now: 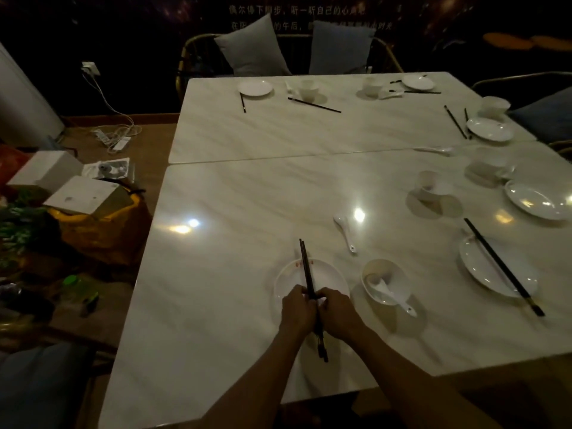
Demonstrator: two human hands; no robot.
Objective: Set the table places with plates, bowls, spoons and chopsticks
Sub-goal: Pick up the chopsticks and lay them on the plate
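My left hand (297, 311) and my right hand (339, 314) meet over a white plate (288, 277) near the table's front edge. Both grip one pair of dark chopsticks (308, 270), whose tips point away from me across the plate. To the right stands a white bowl (394, 275) with a white spoon (390, 294) lying in it. A second white spoon (346, 232) lies on the bare table behind them. Farther right, another plate (483, 267) carries a pair of chopsticks (501, 264) laid across it.
The marble table (247, 212) holds more plates, cups and chopsticks along the right side and far edge, such as a plate (538, 201) and a cup (428, 182). Boxes and a yellow bag (102, 224) crowd the floor to the left. Cushioned chairs (253, 48) stand behind.
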